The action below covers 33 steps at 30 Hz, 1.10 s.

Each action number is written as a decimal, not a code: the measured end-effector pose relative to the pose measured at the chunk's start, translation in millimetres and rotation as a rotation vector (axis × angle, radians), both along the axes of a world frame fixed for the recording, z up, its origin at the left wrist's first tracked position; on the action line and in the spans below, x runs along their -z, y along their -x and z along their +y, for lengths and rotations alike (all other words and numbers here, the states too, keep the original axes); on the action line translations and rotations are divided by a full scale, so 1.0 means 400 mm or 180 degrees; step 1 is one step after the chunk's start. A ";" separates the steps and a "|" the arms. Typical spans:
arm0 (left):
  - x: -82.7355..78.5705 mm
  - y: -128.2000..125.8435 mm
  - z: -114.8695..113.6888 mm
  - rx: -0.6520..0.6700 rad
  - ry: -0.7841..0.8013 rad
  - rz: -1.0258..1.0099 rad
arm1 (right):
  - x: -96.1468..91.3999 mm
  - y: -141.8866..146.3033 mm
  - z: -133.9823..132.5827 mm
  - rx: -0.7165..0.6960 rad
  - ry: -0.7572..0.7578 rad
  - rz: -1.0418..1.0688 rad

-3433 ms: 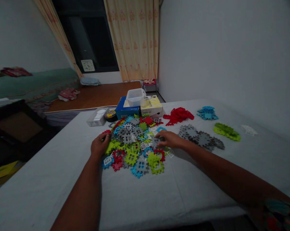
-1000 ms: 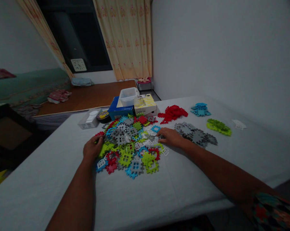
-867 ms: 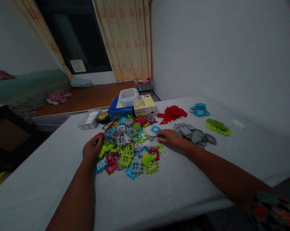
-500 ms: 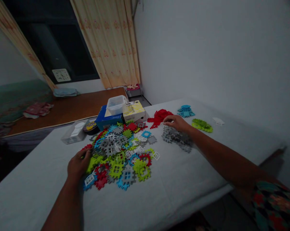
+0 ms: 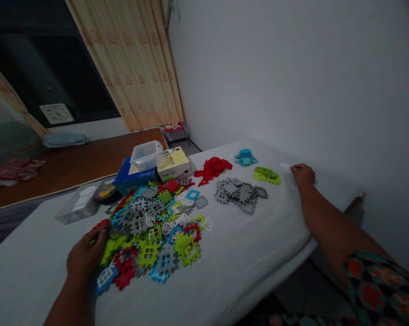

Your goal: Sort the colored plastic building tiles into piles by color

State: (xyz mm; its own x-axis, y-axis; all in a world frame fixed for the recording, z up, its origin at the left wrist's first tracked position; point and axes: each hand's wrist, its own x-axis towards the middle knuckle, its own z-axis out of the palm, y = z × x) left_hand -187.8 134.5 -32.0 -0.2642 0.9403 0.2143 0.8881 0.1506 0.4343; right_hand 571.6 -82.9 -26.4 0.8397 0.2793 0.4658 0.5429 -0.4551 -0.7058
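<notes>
A mixed pile of flat interlocking plastic tiles (image 5: 153, 226) in red, green, blue, grey and white lies on the white-covered table (image 5: 245, 267). My left hand (image 5: 84, 256) rests on the pile's left edge with its fingers bent loosely over the tiles. My right hand (image 5: 302, 174) is stretched far right, its fingertips touching small white tiles (image 5: 286, 167) near the wall. Whether it grips one is unclear. Sorted heaps lie between the hands: grey tiles (image 5: 238, 192), red tiles (image 5: 213, 167), blue tiles (image 5: 245, 157) and green tiles (image 5: 267, 175).
Behind the mixed pile stand a blue box (image 5: 131, 179), a yellow-and-white box (image 5: 173, 163) and a clear plastic tub (image 5: 146, 155) on top. A clear case (image 5: 77, 208) and a round tin (image 5: 105, 192) lie at the left. The table's edge (image 5: 292, 253) drops off at the right.
My right hand left the mixed pile, passed over the grey heap and reached the white tiles by the wall. The view swung right. My left hand stayed on the pile's left edge.
</notes>
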 end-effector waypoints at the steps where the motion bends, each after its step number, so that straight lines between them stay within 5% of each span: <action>1: -0.001 -0.001 0.000 0.0006 0.0017 -0.0026 | 0.007 0.000 0.003 0.0141 0.0048 0.0070; 5: -0.006 -0.011 -0.013 0.0105 -0.0045 -0.0108 | 0.017 0.007 0.032 0.0632 -0.0033 -0.0087; 8: -0.008 -0.022 -0.029 0.0239 -0.0126 -0.0127 | -0.014 0.058 0.076 0.0262 -0.0199 -0.0589; 11: -0.009 -0.030 -0.039 0.0371 -0.0197 -0.0211 | -0.068 0.206 0.135 -0.1054 -0.0158 -0.0837; 15: -0.009 -0.036 -0.047 0.0275 -0.0167 -0.0183 | -0.110 0.520 0.187 -0.3461 0.0580 -0.0876; 18: -0.010 -0.040 -0.051 0.0316 -0.0190 -0.0229 | -0.091 0.720 0.213 -0.4309 0.1093 -0.1256; 23: -0.009 -0.042 -0.052 0.0369 -0.0209 -0.0239 | -0.024 0.848 0.280 -0.4152 0.1544 -0.1791; 33: -0.004 -0.041 -0.049 0.0428 -0.0221 -0.0039 | 0.025 0.841 0.286 -0.4016 0.1174 -0.1651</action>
